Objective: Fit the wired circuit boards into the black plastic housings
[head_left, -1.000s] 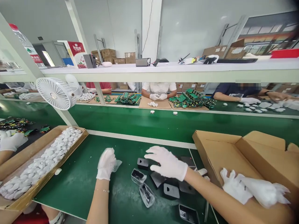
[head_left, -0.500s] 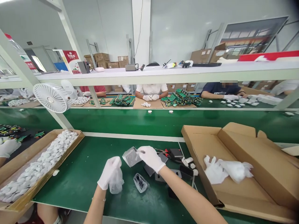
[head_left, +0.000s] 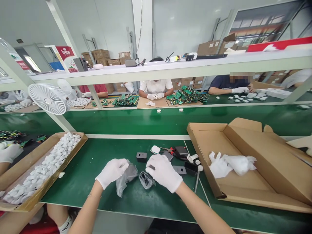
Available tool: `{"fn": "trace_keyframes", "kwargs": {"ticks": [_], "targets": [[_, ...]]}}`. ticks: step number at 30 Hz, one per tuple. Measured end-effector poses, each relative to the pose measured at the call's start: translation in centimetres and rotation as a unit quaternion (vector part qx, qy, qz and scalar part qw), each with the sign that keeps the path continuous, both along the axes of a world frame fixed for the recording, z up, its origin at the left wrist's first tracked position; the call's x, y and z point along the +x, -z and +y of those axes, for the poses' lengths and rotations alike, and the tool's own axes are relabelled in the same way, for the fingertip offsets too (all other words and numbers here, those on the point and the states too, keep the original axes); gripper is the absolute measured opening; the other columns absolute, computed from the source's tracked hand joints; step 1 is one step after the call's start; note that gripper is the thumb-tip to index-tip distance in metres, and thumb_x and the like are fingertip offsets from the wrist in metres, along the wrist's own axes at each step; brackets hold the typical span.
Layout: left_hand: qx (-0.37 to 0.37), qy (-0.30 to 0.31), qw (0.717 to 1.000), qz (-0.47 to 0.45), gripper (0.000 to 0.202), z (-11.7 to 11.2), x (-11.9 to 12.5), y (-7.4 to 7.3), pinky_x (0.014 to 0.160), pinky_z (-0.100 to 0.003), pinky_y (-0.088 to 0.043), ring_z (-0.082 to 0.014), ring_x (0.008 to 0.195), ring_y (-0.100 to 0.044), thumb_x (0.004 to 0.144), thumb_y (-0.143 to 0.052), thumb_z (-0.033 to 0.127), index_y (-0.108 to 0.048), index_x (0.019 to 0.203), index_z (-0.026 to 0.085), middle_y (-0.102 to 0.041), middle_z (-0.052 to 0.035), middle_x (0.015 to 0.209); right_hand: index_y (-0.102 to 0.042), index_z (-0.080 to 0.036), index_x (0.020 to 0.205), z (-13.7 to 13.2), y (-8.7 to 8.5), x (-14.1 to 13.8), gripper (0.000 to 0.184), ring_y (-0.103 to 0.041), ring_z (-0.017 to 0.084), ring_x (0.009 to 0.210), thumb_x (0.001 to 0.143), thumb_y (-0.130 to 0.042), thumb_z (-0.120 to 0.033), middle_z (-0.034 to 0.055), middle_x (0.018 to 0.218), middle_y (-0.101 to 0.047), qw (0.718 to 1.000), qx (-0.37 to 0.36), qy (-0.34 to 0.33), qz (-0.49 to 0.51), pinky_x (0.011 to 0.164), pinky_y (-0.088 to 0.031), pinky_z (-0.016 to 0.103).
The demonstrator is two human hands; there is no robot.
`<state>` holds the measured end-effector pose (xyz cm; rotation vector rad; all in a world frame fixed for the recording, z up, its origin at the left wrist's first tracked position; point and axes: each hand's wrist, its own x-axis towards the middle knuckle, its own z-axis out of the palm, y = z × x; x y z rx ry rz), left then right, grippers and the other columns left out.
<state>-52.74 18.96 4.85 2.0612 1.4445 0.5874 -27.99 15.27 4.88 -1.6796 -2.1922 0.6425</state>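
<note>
My left hand (head_left: 113,172), in a white glove, pinches crumpled clear plastic bags (head_left: 123,183) that hang down over the green table; something grey shows through one of them. Just right of them lies a clear bag (head_left: 146,180) with a dark, coiled item in it. My right hand (head_left: 163,172), gloved too, is curled over the table beside that bag. A bit of dark grey shows between its fingers, mostly hidden. Beyond the hands are a small black box (head_left: 141,157) and a white square piece (head_left: 155,149).
Pliers with red handles (head_left: 172,150), grey and black housings (head_left: 179,169) and a screwdriver-like rod (head_left: 197,182) lie to the right. An open carton (head_left: 219,188) holds white gloves and plastic. At left stands a tray (head_left: 81,143) of white pieces. Co-workers sit across the green belt (head_left: 122,122).
My right hand has let go of the bag it held and moved down and slightly right. My left hand has shifted right with the plastic. The black box and white square have come into view.
</note>
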Motion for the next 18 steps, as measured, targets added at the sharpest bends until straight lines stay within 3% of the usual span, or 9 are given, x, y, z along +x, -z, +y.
{"fn": "trace_keyframes", "kwargs": {"ticks": [3,5,8,10,13,15,18], "targets": [[0.009,-0.009,1.0,-0.008,0.03,0.7,0.3,-1.1,0.054,-0.024,-0.019,-0.0091,0.052,-0.03,0.079,-0.052,0.035,-0.046,0.056,0.017,-0.04,0.0042,0.052,-0.065,-0.023,0.092,-2.8,1.5,-0.1,0.029,-0.039,0.012,0.109,0.078,-0.054,-0.046,0.0016,0.111,-0.054,0.999,0.015,-0.029,0.015,0.103,-0.026,0.034],[0.018,-0.022,0.999,-0.035,0.031,1.3,0.2,-2.1,0.054,-0.024,-0.021,-0.0094,0.053,-0.032,0.079,-0.053,0.037,-0.046,0.056,0.017,-0.04,0.004,0.052,-0.064,-0.02,0.09,-3.8,3.0,-0.5,0.025,-0.038,0.014,0.113,0.075,-0.058,-0.039,0.002,0.117,-0.051,0.997,0.005,-0.038,0.069,0.109,-0.022,0.039],[0.034,-0.046,0.992,-0.109,0.031,1.9,-0.2,-3.3,0.06,-0.022,-0.03,-0.0106,0.062,-0.041,0.079,-0.055,0.04,-0.049,0.061,0.016,-0.048,0.0024,0.061,-0.063,-0.015,0.081,-3.8,4.4,-0.8,0.02,-0.04,0.013,0.113,0.08,-0.048,-0.028,0.0025,0.116,-0.053,0.986,-0.023,-0.006,0.165,0.113,-0.02,0.041],[0.035,-0.061,0.982,-0.177,0.03,1.6,-0.5,-3.4,0.067,-0.023,-0.037,-0.0118,0.071,-0.047,0.079,-0.057,0.042,-0.051,0.066,0.015,-0.055,-0.0005,0.075,-0.061,-0.013,0.08,-3.2,4.3,-0.8,0.024,-0.044,0.01,0.109,0.083,-0.043,-0.029,0.0024,0.116,-0.053,0.975,-0.035,0.032,0.218,0.111,-0.029,0.035],[-0.003,-0.068,0.958,-0.279,0.032,0.0,-0.1,-2.1,0.066,-0.026,-0.045,-0.013,0.072,-0.054,0.08,-0.056,0.046,-0.05,0.077,0.015,-0.058,-0.0054,0.09,-0.056,-0.012,0.09,-2.0,3.2,-0.4,0.032,-0.051,0.007,0.104,0.086,-0.039,-0.038,0.0051,0.116,-0.053,0.94,-0.06,0.084,0.324,0.098,-0.043,0.021],[-0.039,-0.068,0.942,-0.326,0.033,-1.5,0.9,-0.7,0.055,-0.025,-0.045,-0.0106,0.06,-0.051,0.082,-0.052,0.048,-0.042,0.078,0.017,-0.054,-0.0021,0.077,-0.052,-0.012,0.101,-1.4,2.6,-0.4,0.042,-0.055,0.005,0.098,0.087,-0.034,-0.047,0.0076,0.113,-0.055,0.912,-0.079,0.097,0.391,0.089,-0.047,0.017],[-0.079,-0.068,0.93,-0.352,0.037,-3.3,3.3,1.1,0.045,-0.021,-0.037,-0.0062,0.046,-0.038,0.085,-0.047,0.051,-0.029,0.074,0.02,-0.035,0.0063,0.06,-0.048,-0.011,0.109,-0.9,2.3,-1.1,0.051,-0.058,0.005,0.093,0.085,-0.034,-0.054,0.0088,0.112,-0.057,0.875,-0.092,0.109,0.462,0.085,-0.05,0.016]]}}
